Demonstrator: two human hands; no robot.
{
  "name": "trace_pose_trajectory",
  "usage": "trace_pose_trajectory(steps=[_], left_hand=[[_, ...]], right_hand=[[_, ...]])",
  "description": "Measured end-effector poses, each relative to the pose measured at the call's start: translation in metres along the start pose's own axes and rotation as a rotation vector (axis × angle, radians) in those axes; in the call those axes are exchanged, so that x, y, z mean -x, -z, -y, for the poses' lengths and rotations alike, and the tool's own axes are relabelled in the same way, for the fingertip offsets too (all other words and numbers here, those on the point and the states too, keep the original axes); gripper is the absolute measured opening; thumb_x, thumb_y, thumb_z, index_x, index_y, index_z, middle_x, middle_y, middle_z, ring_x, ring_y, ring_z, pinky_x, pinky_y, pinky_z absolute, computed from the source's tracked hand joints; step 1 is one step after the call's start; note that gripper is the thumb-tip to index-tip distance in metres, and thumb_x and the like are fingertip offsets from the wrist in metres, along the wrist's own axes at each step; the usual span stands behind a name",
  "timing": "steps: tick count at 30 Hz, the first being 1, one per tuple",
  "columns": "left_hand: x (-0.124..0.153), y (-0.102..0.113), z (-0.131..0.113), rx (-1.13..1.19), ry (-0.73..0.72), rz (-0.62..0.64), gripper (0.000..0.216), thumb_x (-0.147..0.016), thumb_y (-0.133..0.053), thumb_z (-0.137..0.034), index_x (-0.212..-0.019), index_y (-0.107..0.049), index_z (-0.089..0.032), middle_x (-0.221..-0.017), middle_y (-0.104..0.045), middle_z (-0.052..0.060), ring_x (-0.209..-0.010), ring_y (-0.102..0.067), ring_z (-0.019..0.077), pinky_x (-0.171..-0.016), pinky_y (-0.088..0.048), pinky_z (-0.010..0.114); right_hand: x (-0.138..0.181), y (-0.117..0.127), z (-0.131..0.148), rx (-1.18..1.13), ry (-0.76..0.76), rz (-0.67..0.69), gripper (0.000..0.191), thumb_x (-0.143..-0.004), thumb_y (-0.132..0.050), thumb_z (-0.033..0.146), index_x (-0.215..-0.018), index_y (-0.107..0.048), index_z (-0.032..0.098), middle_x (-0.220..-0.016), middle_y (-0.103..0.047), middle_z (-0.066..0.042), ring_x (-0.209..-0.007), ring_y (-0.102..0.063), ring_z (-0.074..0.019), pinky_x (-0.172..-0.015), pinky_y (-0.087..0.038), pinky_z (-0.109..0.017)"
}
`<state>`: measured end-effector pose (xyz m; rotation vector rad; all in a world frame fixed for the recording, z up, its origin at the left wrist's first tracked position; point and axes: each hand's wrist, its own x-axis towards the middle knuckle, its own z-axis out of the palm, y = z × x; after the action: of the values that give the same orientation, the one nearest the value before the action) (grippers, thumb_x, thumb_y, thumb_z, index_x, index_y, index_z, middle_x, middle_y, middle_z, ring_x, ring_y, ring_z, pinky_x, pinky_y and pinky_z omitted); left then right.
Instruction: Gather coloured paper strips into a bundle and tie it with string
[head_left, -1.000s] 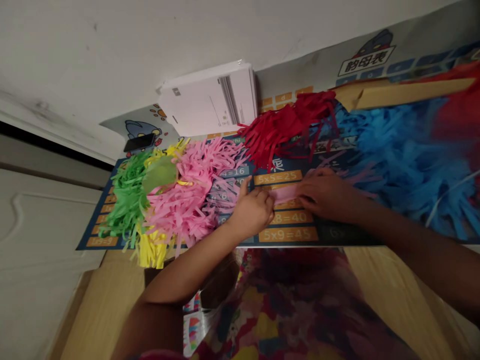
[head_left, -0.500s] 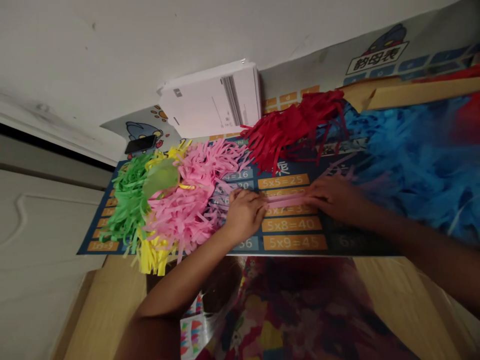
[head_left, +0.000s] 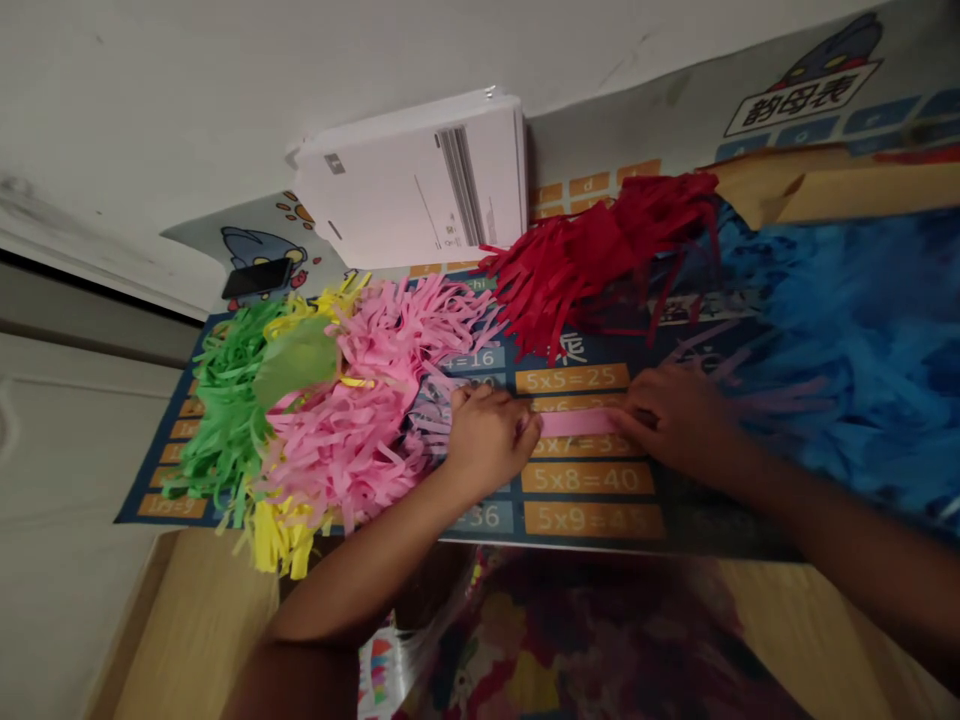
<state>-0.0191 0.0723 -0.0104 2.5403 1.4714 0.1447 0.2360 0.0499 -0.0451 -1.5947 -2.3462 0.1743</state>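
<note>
Left hand (head_left: 491,435): one digit, raised a second ago, is now folded down; pinches the pink strip's (head_left: 577,422) left end.
Right hand (head_left: 679,420): fingers closed on its other end.
Pink strip: flat between both hands, over the printed sheet (head_left: 589,480).
Pink fringe (head_left: 352,450): just beside the left hand.
Red fringe (head_left: 600,240): beyond both hands.
Blue fringe (head_left: 877,330): to the right.
</note>
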Motion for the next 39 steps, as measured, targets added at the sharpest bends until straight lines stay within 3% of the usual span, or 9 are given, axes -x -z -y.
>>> trace_pose_trajectory(steps=[4, 7, 10, 17, 20, 24, 29, 34, 39], left_hand=[[0.003, 0.000, 0.002, -0.037, -0.055, -0.091, 0.015, -0.093, -0.062, -0.033, -0.093, -0.069, -0.020, -0.092, -0.073, 0.006, -0.091, -0.060, 0.0249, -0.081, -0.035, 0.042], [0.006, 0.003, 0.001, -0.150, -0.362, -0.114, 0.018, -0.099, -0.054, -0.024, -0.110, -0.068, -0.023, -0.112, -0.072, 0.006, -0.105, -0.058, 0.0239, -0.093, -0.035, 0.044], [0.008, 0.010, -0.005, -0.263, -0.549, -0.066, 0.021, -0.101, -0.049, -0.020, -0.110, -0.068, -0.019, -0.108, -0.073, 0.006, -0.105, -0.057, 0.0235, -0.103, -0.032, 0.048], [-0.002, 0.015, -0.013, -0.252, -0.468, -0.065, 0.025, -0.092, -0.056, -0.029, -0.107, -0.071, -0.016, -0.092, -0.073, 0.009, -0.100, -0.057, 0.0291, -0.106, -0.029, 0.059], [-0.004, 0.013, -0.011, -0.258, -0.445, -0.097, 0.024, -0.093, -0.056, -0.026, -0.109, -0.071, -0.018, -0.093, -0.074, 0.009, -0.098, -0.058, 0.0279, -0.104, -0.030, 0.059], [0.003, 0.007, -0.004, -0.273, -0.427, -0.167, 0.020, -0.099, -0.053, -0.023, -0.097, -0.073, -0.021, -0.086, -0.075, 0.005, -0.095, -0.060, 0.0238, -0.105, -0.029, 0.056], [0.019, -0.002, 0.011, -0.164, -0.384, -0.247, 0.019, -0.100, -0.056, -0.025, -0.096, -0.074, -0.026, -0.096, -0.079, 0.001, -0.095, -0.063, 0.0188, -0.105, -0.029, 0.050], [0.021, -0.006, 0.021, 0.066, -0.291, -0.243, 0.014, -0.096, -0.063, -0.029, -0.094, -0.077, -0.028, -0.095, -0.079, 0.001, -0.096, -0.065, 0.0196, -0.104, -0.029, 0.048], [0.016, -0.008, 0.022, 0.220, -0.180, -0.243, 0.014, -0.091, -0.070, -0.036, -0.087, -0.077, -0.025, -0.087, -0.076, 0.001, -0.087, -0.066, 0.0196, -0.093, -0.035, 0.042]], right_hand=[[0.002, 0.010, 0.008, 0.068, 0.012, -0.072, 0.029, -0.095, -0.055, 0.035, -0.074, -0.066, 0.019, -0.079, -0.067, -0.006, -0.079, -0.057, -0.0237, -0.075, -0.030, -0.038], [0.006, 0.021, 0.020, 0.125, 0.205, -0.135, 0.018, -0.096, -0.054, 0.025, -0.090, -0.071, 0.020, -0.094, -0.073, -0.006, -0.093, -0.060, -0.0255, -0.083, -0.030, -0.041], [0.007, 0.025, 0.030, 0.145, 0.402, -0.065, 0.023, -0.097, -0.050, 0.019, -0.088, -0.071, 0.020, -0.092, -0.074, -0.005, -0.092, -0.061, -0.0230, -0.086, -0.029, -0.042], [-0.012, 0.028, 0.025, 0.148, 0.347, 0.081, 0.028, -0.097, -0.046, 0.018, -0.080, -0.069, 0.018, -0.082, -0.072, -0.007, -0.080, -0.059, -0.0195, -0.083, -0.028, -0.042], [-0.015, 0.032, 0.035, 0.146, 0.295, 0.040, 0.020, -0.094, -0.052, 0.019, -0.083, -0.069, 0.018, -0.088, -0.072, -0.008, -0.087, -0.059, -0.0226, -0.082, -0.028, -0.042], [-0.010, 0.024, 0.046, 0.215, 0.364, -0.054, 0.016, -0.095, -0.054, 0.019, -0.087, -0.068, 0.019, -0.090, -0.071, -0.008, -0.092, -0.056, -0.0242, -0.082, -0.029, -0.041], [0.008, 0.012, 0.017, 0.154, 0.367, -0.130, 0.020, -0.095, -0.055, 0.014, -0.090, -0.072, 0.023, -0.091, -0.074, -0.002, -0.090, -0.057, -0.0221, -0.082, -0.029, -0.039], [0.014, 0.006, -0.015, -0.061, 0.241, -0.162, 0.022, -0.096, -0.060, 0.030, -0.082, -0.075, 0.023, -0.091, -0.072, -0.004, -0.088, -0.059, -0.0223, -0.080, -0.033, -0.038], [0.011, -0.003, -0.022, -0.271, 0.109, -0.118, 0.027, -0.095, -0.061, 0.039, -0.081, -0.076, 0.022, -0.086, -0.068, -0.005, -0.084, -0.060, -0.0218, -0.076, -0.038, -0.036]])
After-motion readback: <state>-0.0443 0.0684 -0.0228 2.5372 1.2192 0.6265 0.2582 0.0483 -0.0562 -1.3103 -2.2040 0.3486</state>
